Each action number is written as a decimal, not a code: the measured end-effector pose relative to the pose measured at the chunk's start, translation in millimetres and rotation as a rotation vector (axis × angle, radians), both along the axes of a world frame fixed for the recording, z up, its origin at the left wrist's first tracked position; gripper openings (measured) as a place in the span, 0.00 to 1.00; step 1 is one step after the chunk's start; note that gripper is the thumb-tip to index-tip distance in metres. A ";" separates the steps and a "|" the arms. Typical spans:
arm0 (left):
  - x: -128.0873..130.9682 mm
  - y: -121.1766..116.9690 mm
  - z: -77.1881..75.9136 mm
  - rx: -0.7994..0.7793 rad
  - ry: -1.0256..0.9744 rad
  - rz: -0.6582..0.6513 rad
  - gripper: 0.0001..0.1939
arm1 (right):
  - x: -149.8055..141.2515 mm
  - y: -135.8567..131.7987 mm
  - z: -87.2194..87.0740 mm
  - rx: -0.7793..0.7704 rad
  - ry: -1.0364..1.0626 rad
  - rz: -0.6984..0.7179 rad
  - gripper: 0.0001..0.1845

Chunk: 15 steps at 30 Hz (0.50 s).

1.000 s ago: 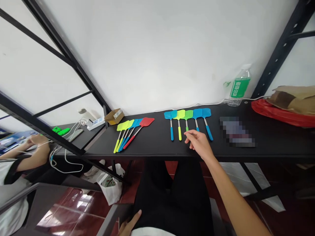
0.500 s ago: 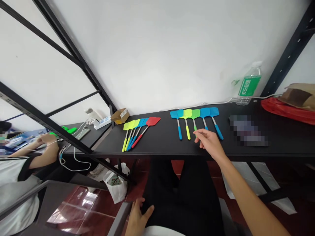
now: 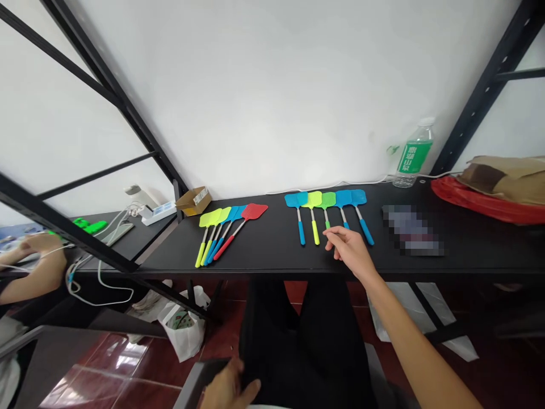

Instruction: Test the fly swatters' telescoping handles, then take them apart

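Right hand (image 3: 349,249) partly hides green swatter (image 3: 327,200); cannot tell if fingers grip. Left hand (image 3: 229,387) cut off, fingers apart.

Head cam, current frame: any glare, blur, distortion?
Head view: white glare on the glossy dark-red tiled floor, lower left; head view: bare left hand soft, the multicoloured plastic fly swatters crisper; head view: black metal right-hand shelf post leans outward, likely wide-angle distortion; head view: pixelated patch hides part of the black tabletop.

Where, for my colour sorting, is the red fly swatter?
In the head view, the red fly swatter lies left of centre on the black table, right of two blue swatters.
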<state>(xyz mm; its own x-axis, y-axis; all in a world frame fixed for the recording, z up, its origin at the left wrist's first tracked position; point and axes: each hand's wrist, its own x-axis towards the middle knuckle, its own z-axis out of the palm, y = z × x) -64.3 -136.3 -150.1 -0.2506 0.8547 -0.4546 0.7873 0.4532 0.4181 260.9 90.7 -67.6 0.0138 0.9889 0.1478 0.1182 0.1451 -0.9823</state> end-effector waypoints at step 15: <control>-24.7 259.5 133.1 0.467 0.741 -0.207 0.17 | -5.5 -1.0 -2.2 0.019 -0.010 -0.028 0.16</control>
